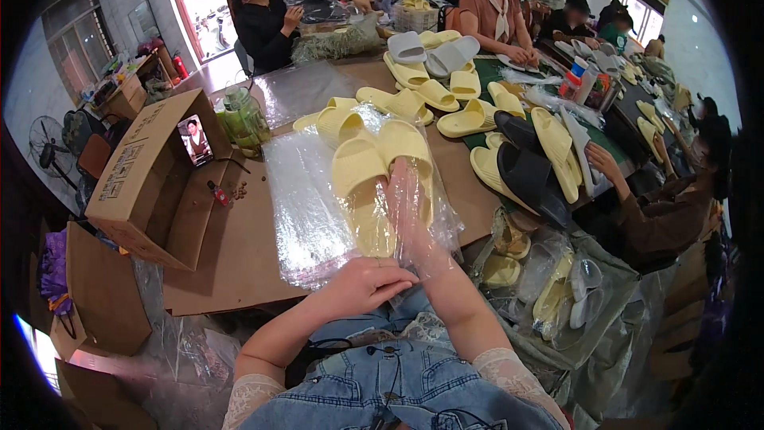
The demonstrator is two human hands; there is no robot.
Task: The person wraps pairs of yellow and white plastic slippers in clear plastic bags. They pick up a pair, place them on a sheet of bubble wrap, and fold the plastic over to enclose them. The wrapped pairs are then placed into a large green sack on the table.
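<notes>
A pair of pale yellow slippers lies side by side inside a clear plastic bag, toes away from me. My right hand reaches into the bag and grips the slippers where they meet; its fingertips are partly hidden by the straps. At the bag's near edge my left hand is closed, its fingers pinching the film beside my right wrist. Beneath the slippers is a stack of flat clear bags. Just beyond stand more yellow slippers.
An open cardboard box with a phone stands left, near a glass jar. Yellow, white and black slippers crowd the right. A sack of bagged slippers is at lower right. Several people work around the table.
</notes>
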